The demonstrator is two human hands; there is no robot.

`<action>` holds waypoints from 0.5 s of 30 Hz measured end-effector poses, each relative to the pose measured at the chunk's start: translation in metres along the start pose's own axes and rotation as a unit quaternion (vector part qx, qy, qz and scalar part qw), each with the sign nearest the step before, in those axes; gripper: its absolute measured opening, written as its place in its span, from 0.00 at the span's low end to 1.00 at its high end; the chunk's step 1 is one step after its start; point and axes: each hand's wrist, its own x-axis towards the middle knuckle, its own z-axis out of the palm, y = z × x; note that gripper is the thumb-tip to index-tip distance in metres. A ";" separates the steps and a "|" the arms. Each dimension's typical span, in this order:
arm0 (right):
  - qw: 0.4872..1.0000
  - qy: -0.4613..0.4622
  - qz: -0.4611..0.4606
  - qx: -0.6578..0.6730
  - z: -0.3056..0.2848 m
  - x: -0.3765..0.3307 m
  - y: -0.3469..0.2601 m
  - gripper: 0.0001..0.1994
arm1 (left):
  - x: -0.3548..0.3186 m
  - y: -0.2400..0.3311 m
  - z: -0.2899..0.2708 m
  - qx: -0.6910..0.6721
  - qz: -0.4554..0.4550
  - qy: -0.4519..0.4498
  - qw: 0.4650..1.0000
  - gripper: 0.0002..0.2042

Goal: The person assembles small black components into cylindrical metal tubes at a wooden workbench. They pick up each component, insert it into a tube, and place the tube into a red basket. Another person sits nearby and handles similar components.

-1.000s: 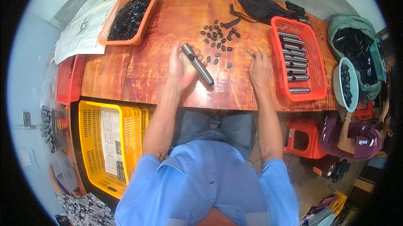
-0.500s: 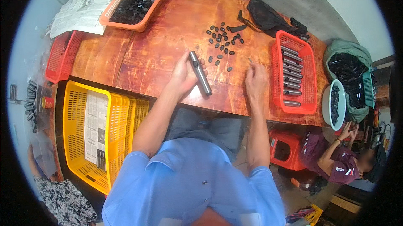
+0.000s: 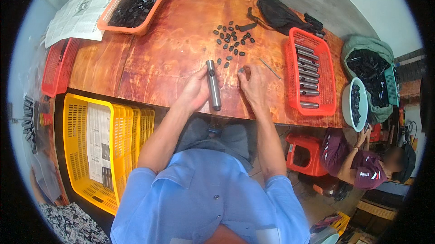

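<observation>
A silver metal tube (image 3: 214, 91) with a dark oval spot near its upper end and a black lower end is held in my left hand (image 3: 195, 91), fingers wrapped round it. To the right of the tube, my right hand (image 3: 255, 89) pinches a small black oval piece (image 3: 241, 70) between thumb and fingertip, just above the table. Similar black oval pieces (image 3: 234, 43) lie scattered beyond both hands. A thin metal rod (image 3: 271, 68) rests on the wooden table (image 3: 167, 58), right of my right hand and apart from it.
A red basket (image 3: 333, 91) on the right holds several tubes. Black cloth (image 3: 278, 14) lies behind it. An orange basket (image 3: 103, 23) of black parts stands far left, yellow crates (image 3: 118, 153) below the table's left edge. A co-worker (image 3: 369, 169) sits right, by a pale bowl (image 3: 346, 108).
My right hand has moved left from beside the rod, which now lies fully visible on the table. It has taken hold of the nearest black oval piece. My left hand keeps the tube, now more upright.
</observation>
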 end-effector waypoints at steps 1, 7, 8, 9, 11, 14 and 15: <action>1.000 -0.008 -0.004 -0.003 0.001 0.000 0.001 0.10 | -0.002 -0.001 0.002 0.010 -0.014 0.005 1.000 0.20; 0.999 -0.030 0.011 0.043 0.000 0.006 0.003 0.10 | -0.002 -0.009 0.001 0.039 -0.015 0.011 0.999 0.17; 0.998 -0.037 0.015 0.044 -0.002 0.005 0.003 0.10 | -0.002 -0.010 0.000 0.026 -0.018 0.007 0.999 0.17; 0.998 -0.044 0.020 0.047 -0.005 0.006 0.001 0.10 | -0.003 -0.009 0.000 0.020 -0.022 -0.002 1.000 0.17; 0.996 -0.052 0.029 0.073 -0.012 0.003 -0.007 0.11 | -0.005 -0.010 0.003 0.036 -0.019 0.003 0.999 0.17; 0.987 -0.078 0.002 0.138 -0.034 -0.004 -0.039 0.12 | -0.005 -0.011 0.000 0.061 -0.013 -0.009 0.998 0.16; 0.985 -0.085 -0.007 0.149 -0.042 -0.006 -0.052 0.12 | -0.004 -0.012 -0.001 0.067 -0.013 -0.012 0.998 0.16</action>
